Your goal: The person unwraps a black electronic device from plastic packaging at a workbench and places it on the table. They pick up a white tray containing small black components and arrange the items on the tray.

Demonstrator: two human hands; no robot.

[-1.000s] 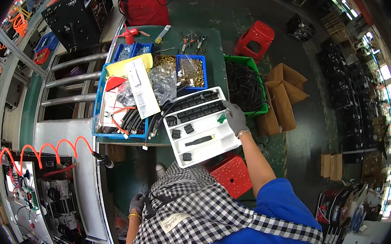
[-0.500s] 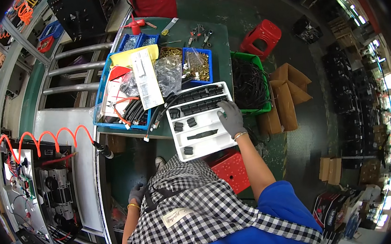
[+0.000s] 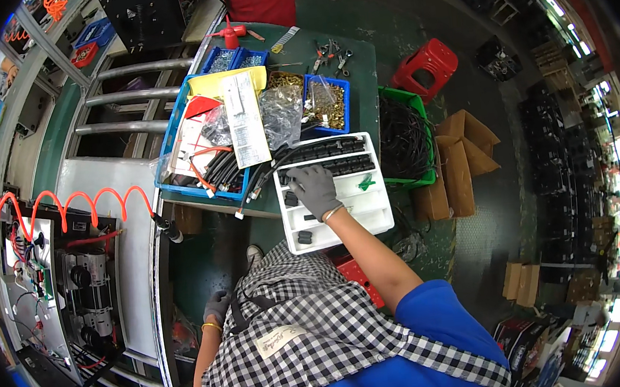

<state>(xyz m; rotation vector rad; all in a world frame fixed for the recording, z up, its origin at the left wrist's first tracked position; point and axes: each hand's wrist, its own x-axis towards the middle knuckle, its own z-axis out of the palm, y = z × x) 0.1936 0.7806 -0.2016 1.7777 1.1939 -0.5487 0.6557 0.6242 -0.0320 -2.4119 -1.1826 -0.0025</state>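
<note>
My right hand point(image 3: 313, 189), in a grey glove, is over the left part of a white compartment tray point(image 3: 385, 220). Its fingers bend down at a small black block in the upper left of the tray and partly hide it. Another black block point(image 3: 290, 198) sits beside the hand, and one more black block point(image 3: 304, 236) lies in the lowest compartment. Rows of black parts point(image 3: 348, 164) fill the upper compartments. A small green piece point(image 3: 366, 182) rests in the middle compartment, at the right. My left hand point(image 3: 218, 305), also gloved, hangs loosely beside the apron, with nothing visible in it.
Left of the tray, a blue bin point(image 3: 167, 179) holds cables, papers and plastic bags. Blue boxes of brass fittings point(image 3: 328, 106) stand behind. To the right are a green crate point(image 3: 422, 115) of black cables, cardboard boxes point(image 3: 457, 172) and a red stool point(image 3: 429, 70). An orange coiled hose point(image 3: 94, 203) hangs at left.
My right hand has moved left across the tray, from its right side to the black blocks. The green piece now shows where the hand was. My left hand stays low.
</note>
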